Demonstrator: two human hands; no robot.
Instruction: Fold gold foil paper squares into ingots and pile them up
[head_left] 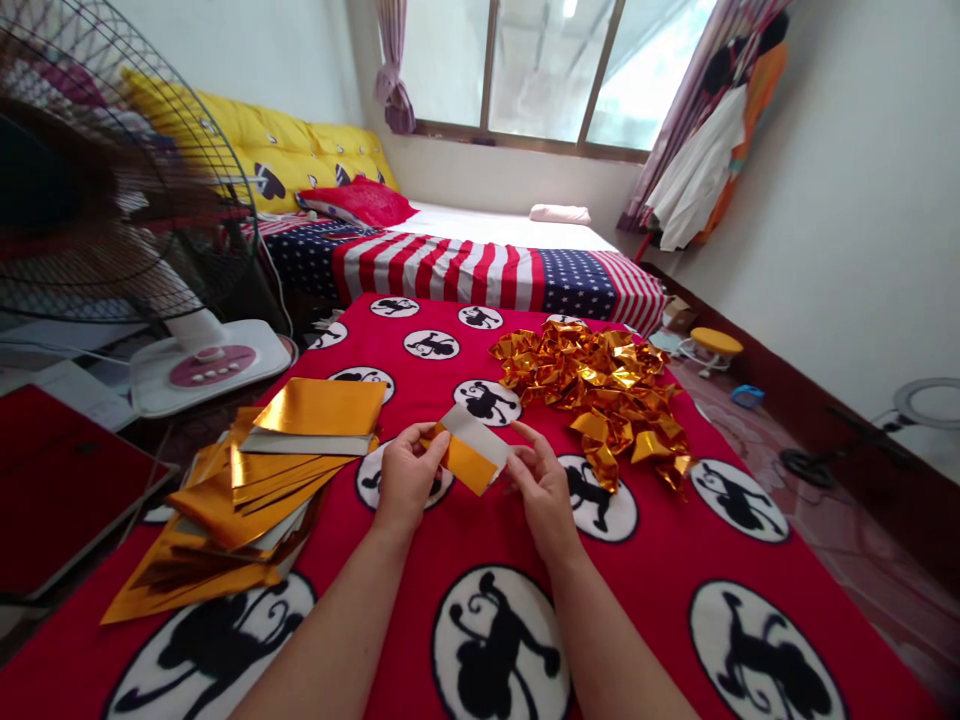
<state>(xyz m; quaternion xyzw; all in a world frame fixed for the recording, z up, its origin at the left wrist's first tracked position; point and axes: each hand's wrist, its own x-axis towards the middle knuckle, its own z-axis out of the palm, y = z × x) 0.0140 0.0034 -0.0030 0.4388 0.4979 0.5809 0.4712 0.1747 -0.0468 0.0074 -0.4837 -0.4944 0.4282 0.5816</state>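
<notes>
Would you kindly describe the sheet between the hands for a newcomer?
Over the red monkey-print cloth, look between the left hand and right hand. The gold-and-grey sheet there alone is held, unlike the flat stack leftward and crumpled heap rightward.

There is one view, and it comes from a camera on the person's head. It looks forward and down, over the tops of the arms. The left hand (409,475) and the right hand (544,490) are close, near the middle. The arms come in from the bottom edge. The desk (637,620) is just below and fills most of the low part. The bed (442,270) is farther off, and the window (547,80) is behind it, up top. The view is very wide. A fan (196,328) is cut off at the left edge, and a wall (847,200) leans on the right.
</notes>
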